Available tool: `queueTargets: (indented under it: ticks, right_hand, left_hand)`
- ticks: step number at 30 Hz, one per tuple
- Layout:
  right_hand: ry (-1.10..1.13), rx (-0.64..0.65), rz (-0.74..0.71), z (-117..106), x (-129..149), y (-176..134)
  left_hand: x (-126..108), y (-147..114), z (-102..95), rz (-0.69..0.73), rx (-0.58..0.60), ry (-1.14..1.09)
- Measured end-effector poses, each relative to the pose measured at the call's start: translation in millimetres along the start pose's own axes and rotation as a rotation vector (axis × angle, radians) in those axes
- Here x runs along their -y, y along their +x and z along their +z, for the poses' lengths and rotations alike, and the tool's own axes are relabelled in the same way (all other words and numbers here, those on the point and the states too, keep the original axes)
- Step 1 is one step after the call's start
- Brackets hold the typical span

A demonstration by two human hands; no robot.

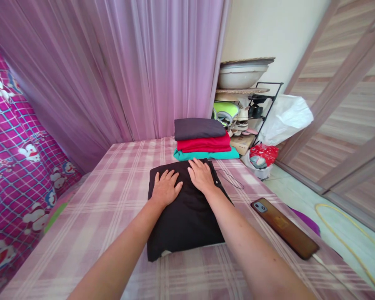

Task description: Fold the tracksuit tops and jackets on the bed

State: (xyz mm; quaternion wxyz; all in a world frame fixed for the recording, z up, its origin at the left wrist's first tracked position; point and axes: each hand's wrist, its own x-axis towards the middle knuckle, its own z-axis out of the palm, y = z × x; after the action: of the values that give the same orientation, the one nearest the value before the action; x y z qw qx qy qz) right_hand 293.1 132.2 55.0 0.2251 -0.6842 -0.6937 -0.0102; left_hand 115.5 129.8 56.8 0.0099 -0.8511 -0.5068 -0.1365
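Note:
A black garment, folded into a rough rectangle, lies flat on the plaid cloth in front of me. My left hand rests palm down on its upper left part, fingers spread. On the upper right part my right hand lies flat, fingers stretched forward. A thin dark cord trails from the garment's right side. Just beyond it stands a stack of folded clothes: a dark grey one on top, a red one in the middle and a teal one at the bottom.
A phone with a white cable lies right of the garment on the plaid cloth. Purple curtains hang behind. A rack with shoes and basins stands back right, beside a white bag. A yellow cord crosses the floor.

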Motion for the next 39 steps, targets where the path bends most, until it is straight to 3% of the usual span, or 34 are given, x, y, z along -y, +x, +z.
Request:
queueTargets:
  ticks: [2, 7, 13, 18, 22, 24, 27, 32, 39]
  right_hand:
    - [-0.051, -0.017, -0.004, -1, -9, -1]
    - [-0.085, 0.222, 0.131, 12, -24, -4]
    - [-0.097, 0.222, 0.13, 11, -19, -2]
    - [-0.091, 0.301, 0.069, -7, -21, -26]
    - [-0.121, 0.282, 0.0, -18, -30, -57]
    - [-0.134, 0.266, 0.002, -21, -32, -67]
    - [-0.14, 0.267, 0.011, -20, -31, -72]
    - [-0.122, 0.247, -0.007, -18, -27, -70]
    - [-0.146, 0.271, 0.015, -31, -25, -77]
  left_hand:
    - [-1, -1, 2.9, 0.008, -0.026, 0.021]
    - [-3, -1, 8.9, 0.022, -0.077, 0.033]
    - [-1, -3, 12.4, 0.034, -0.132, 0.017]
    - [2, -3, 12.1, 0.03, -0.088, 0.041]
    - [-4, 0, -2.9, 0.018, 0.024, 0.092]
    - [-11, -8, -14.8, 0.003, 0.047, 0.113]
    - [-23, -38, -26.6, 0.049, -0.007, 0.111]
    - [-30, -92, -14.1, 0.104, -0.009, 0.098]
    - [-33, -102, -2.0, 0.1, -0.05, 0.158]
